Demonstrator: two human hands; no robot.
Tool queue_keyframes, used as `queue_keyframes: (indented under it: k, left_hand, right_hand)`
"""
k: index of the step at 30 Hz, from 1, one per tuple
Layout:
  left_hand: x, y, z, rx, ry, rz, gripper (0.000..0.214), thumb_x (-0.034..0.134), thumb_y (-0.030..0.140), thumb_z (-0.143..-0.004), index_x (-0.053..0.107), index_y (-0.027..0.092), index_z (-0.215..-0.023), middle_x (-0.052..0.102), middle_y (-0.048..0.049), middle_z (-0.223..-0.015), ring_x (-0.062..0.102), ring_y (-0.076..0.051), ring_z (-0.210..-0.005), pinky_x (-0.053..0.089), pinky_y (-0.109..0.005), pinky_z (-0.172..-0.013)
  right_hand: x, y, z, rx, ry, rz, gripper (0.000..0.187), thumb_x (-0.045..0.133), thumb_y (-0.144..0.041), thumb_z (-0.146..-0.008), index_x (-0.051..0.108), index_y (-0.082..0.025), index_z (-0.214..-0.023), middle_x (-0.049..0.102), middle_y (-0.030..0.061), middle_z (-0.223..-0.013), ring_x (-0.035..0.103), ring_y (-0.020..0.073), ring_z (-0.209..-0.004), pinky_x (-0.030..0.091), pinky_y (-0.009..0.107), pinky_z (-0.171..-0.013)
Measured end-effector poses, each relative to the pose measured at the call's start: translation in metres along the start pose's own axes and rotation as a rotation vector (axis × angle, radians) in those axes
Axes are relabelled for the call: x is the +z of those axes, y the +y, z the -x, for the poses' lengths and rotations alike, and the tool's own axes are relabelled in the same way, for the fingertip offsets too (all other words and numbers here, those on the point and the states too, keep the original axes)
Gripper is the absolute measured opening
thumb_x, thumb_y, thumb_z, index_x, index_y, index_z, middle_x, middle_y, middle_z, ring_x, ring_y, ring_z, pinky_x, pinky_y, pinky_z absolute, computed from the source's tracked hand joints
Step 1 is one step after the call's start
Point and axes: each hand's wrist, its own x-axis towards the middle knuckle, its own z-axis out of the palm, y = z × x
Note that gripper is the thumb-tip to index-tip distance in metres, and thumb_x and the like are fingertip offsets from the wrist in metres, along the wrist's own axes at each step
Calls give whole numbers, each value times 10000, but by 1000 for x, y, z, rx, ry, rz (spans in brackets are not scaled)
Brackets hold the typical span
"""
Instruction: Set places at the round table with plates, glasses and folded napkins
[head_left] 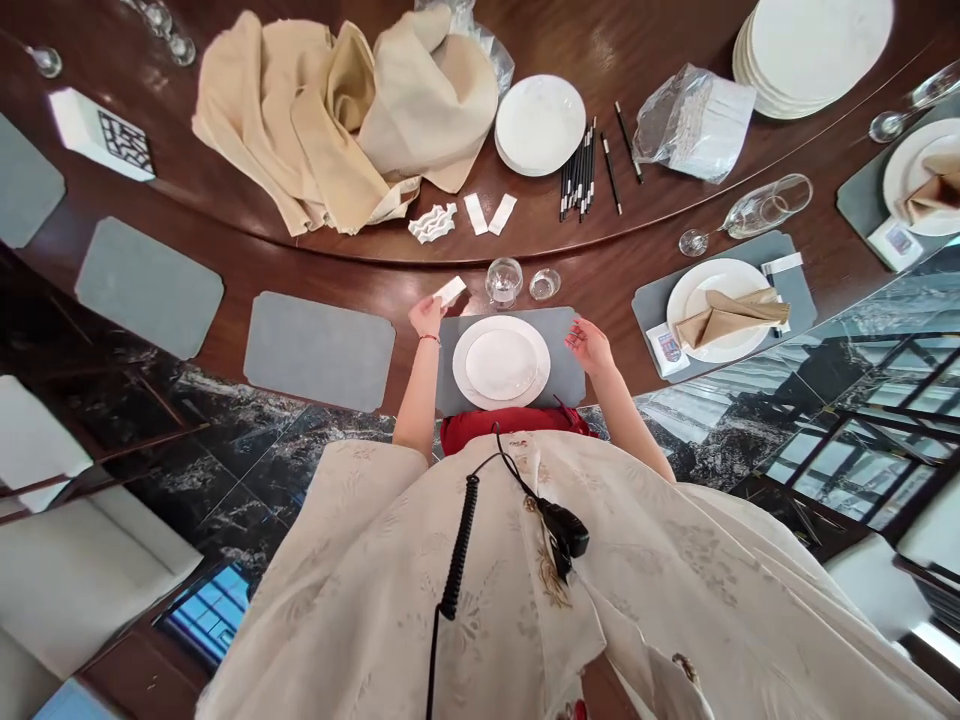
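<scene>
My left hand [427,316] is closed on one end of a small white rectangular piece [451,291], above the top left corner of a grey placemat [569,368]. Two similar white pieces [489,213] lie farther back, beside some wavy white pieces [433,223]. On the placemat, a small white plate [501,364] is stacked on a larger white plate [459,376]. My right hand [589,347] hovers at the mat's right edge, fingers loosely bent and apart, seemingly holding nothing. Beyond the mat stand a round glass [503,283] and a small glass cup [544,284].
Tan cloths [330,120], stacked small plates [540,122], black chopsticks [577,175], a plastic-wrapped packet [697,125] and large plates [821,45] cover the raised centre. To my right is a setting with a folded napkin [724,318] and a stemmed glass [765,207]. Bare placemats [319,350] lie leftward.
</scene>
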Motion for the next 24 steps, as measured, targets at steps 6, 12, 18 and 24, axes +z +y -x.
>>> queue_keyframes:
  k: [6, 12, 18, 24]
  left_hand:
    - [-28, -57, 108, -268, -246, 196, 215, 842, 311, -802, 724, 132, -822, 713, -38, -796, 737, -168, -912, 625, -407, -1041]
    - [-14, -67, 150, -274, -511, 207, 275, 909, 309, -746, 700, 133, -713, 690, -20, -771, 748, -173, -889, 620, -431, -1071]
    - [0, -55, 151, -218, -627, 105, 340, 978, 355, -629, 786, 133, -799, 773, -50, -898, 757, -234, -920, 637, -475, -1024]
    - [5, -51, 158, -227, -667, 99, 238, 950, 269, -689, 782, 125, -777, 762, -51, -891, 762, -233, -926, 603, -493, -1074]
  right_hand:
    - [36, 47, 35, 67, -167, 153, 279, 786, -427, -860, 686, -204, -996, 728, 33, -931, 671, 97, -714, 570, 217, -710]
    - [53, 73, 49, -5, -187, 311, 257, 811, -392, -846, 690, -179, -920, 756, 49, -934, 691, 104, -716, 562, 218, -699]
    - [21, 76, 47, -38, -190, 375, 253, 867, -377, -797, 740, -160, -825, 767, 56, -853, 677, 114, -697, 552, 209, -668]
    - [7, 75, 44, 38, -258, 320, 347, 926, -442, -733, 774, -145, -831, 791, 78, -868, 676, 116, -707, 567, 215, -685]
